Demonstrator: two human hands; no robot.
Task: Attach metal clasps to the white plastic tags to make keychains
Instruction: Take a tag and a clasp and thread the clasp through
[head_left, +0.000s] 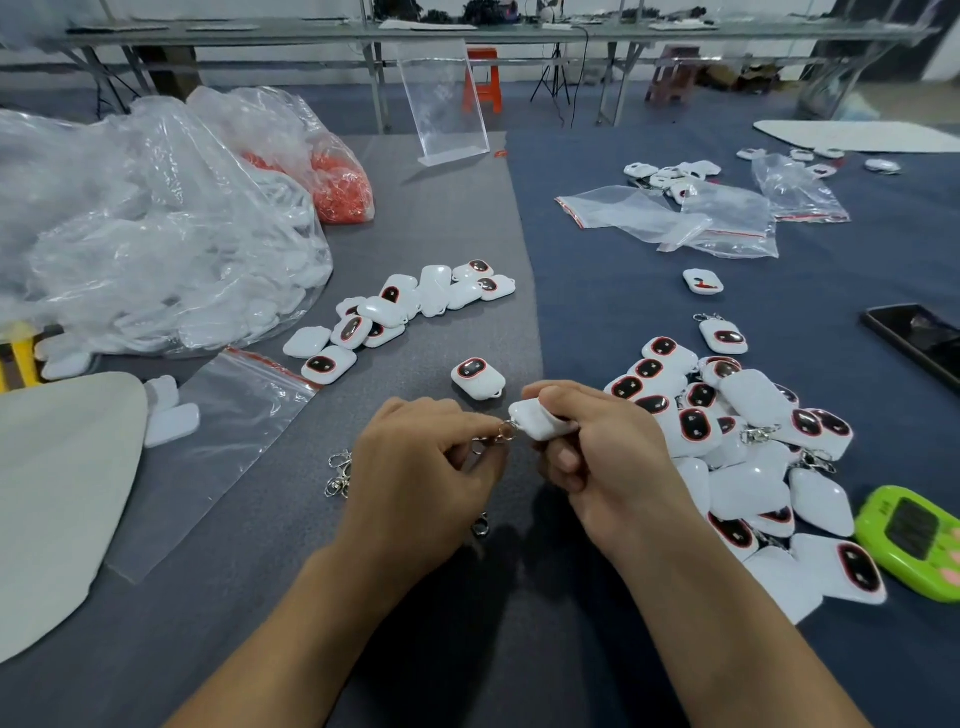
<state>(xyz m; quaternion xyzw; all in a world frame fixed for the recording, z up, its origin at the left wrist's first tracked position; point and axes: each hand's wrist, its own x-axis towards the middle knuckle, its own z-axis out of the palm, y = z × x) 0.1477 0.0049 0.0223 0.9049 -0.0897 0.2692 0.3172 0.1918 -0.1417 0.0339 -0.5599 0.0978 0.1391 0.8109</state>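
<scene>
Head view: pinching a metal clasp (496, 435) with left hand (415, 478). Gripping a white plastic tag (540, 422) with right hand (608, 467).

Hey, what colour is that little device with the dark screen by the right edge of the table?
The device is bright green; the head view shows it.

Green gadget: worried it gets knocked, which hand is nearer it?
Right. The right hand works left of the green gadget, beyond the tag pile; the left hand is farther left.
</scene>
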